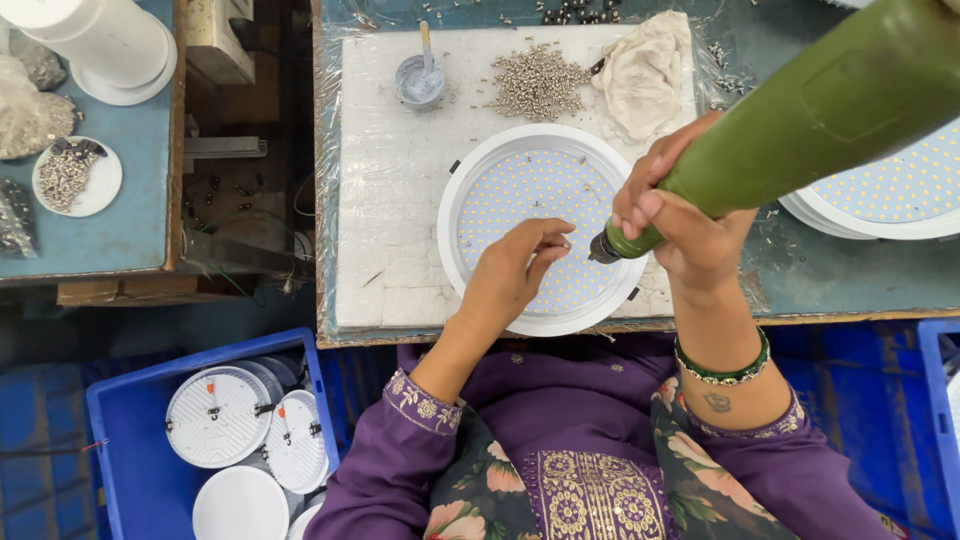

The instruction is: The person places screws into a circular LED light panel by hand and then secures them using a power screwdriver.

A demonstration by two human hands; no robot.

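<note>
A round white light panel (520,180) dotted with small yellow diodes lies on a white foam pad (385,200). My left hand (515,270) rests on the panel's lower middle, fingertips pinched together as if on a small screw, which is too small to tell. My right hand (680,215) grips a green powered screwdriver (800,120), its dark tip pointing down at the panel just beside my left fingertips.
A pile of small silver screws (540,80), a small grey cup (420,80) and a cream rag (645,70) sit at the pad's far side. More round panels (890,195) are stacked at right. A blue crate (140,420) at lower left holds white round housings.
</note>
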